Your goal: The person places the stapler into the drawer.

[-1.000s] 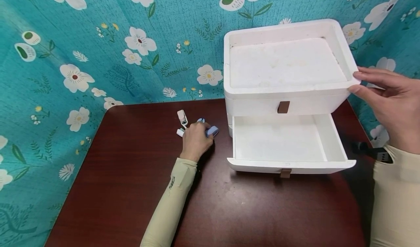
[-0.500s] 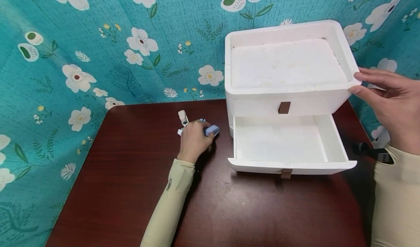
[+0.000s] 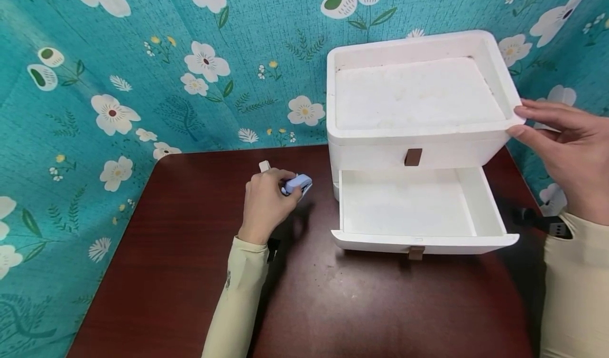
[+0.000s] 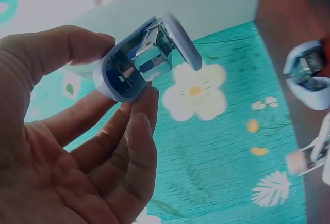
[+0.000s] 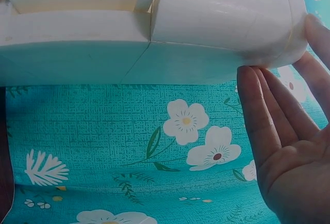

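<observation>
The left hand (image 3: 266, 202) pinches a blue stapler (image 3: 300, 183) between thumb and fingers, left of the white drawer unit (image 3: 371, 154), whose near right corner the right hand (image 3: 571, 152) touches with nearly straight fingers.

The person's left hand (image 3: 266, 202) and right hand (image 3: 573, 152) emerge bare from long, pale khaki-beige sleeves. The left sleeve (image 3: 231, 308) fits closely, with a narrow cuff (image 3: 250, 246) at the wrist and a small dark marking (image 3: 228, 279) on the forearm, too small to read. Beside that cuff a bit of black wristwear (image 3: 273, 250) shows. The right sleeve (image 3: 573, 289) looks smooth, and at its wrist sits a black strap (image 3: 557, 226) dotted with small pale spots, ending in a blurred, rounded black piece (image 3: 524, 216).
</observation>
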`<action>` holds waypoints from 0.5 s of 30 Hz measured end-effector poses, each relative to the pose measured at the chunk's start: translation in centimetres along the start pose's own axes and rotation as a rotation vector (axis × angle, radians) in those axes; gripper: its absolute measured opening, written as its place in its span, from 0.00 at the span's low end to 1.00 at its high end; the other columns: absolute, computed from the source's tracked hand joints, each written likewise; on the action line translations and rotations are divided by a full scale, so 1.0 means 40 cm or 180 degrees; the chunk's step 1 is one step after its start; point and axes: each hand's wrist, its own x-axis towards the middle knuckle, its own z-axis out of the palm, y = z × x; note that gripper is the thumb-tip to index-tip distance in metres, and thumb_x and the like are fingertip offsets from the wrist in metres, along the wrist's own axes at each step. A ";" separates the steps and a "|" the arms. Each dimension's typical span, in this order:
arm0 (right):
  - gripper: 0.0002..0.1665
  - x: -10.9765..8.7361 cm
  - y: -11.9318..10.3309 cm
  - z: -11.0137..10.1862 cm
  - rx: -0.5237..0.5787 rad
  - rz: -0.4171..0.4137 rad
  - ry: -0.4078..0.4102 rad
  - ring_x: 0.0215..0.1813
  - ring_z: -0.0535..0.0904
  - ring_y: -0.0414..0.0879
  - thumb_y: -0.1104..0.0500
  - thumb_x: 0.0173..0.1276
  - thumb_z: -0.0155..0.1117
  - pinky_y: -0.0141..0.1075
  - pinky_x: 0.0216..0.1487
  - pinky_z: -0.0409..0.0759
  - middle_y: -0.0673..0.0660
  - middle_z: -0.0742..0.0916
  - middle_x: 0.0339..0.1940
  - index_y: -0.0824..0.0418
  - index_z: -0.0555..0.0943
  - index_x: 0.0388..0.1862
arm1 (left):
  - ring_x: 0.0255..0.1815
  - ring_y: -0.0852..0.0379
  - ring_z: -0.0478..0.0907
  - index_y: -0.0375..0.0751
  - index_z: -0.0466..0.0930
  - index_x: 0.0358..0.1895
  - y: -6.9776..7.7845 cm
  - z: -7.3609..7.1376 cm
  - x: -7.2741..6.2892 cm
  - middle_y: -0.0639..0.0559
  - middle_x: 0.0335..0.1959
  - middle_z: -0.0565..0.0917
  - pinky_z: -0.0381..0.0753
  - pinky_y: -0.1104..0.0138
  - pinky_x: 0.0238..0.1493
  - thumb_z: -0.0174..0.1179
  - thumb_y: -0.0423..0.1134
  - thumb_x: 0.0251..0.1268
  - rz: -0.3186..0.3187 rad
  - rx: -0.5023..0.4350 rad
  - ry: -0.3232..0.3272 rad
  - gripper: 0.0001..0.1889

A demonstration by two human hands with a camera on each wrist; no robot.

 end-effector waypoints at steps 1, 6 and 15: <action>0.21 0.000 0.001 0.001 0.0014 -0.0015 0.0001 0.59 0.84 0.28 0.65 0.67 0.73 0.13 0.48 0.75 0.41 0.87 0.64 0.61 0.87 0.60 | 0.27 0.54 0.83 0.40 0.92 0.43 0.004 -0.009 -0.002 0.47 0.35 0.91 0.81 0.60 0.27 0.71 0.40 0.59 0.0013 -0.0017 0.0022 0.11; 0.21 0.002 0.005 0.003 0.0064 -0.0083 -0.0010 0.59 0.85 0.28 0.67 0.67 0.73 0.13 0.48 0.75 0.42 0.88 0.64 0.63 0.87 0.59 | 0.28 0.53 0.85 0.42 0.92 0.42 0.025 -0.049 -0.015 0.48 0.34 0.91 0.79 0.62 0.26 0.71 0.40 0.58 0.0090 -0.0155 0.0116 0.11; 0.21 0.001 0.005 -0.003 -0.0023 0.0047 -0.0002 0.59 0.84 0.28 0.63 0.68 0.73 0.13 0.48 0.75 0.41 0.87 0.65 0.59 0.87 0.60 | 0.25 0.60 0.82 0.42 0.92 0.42 0.069 -0.101 -0.022 0.51 0.34 0.91 0.76 0.65 0.28 0.70 0.38 0.56 0.0309 -0.0489 0.0254 0.11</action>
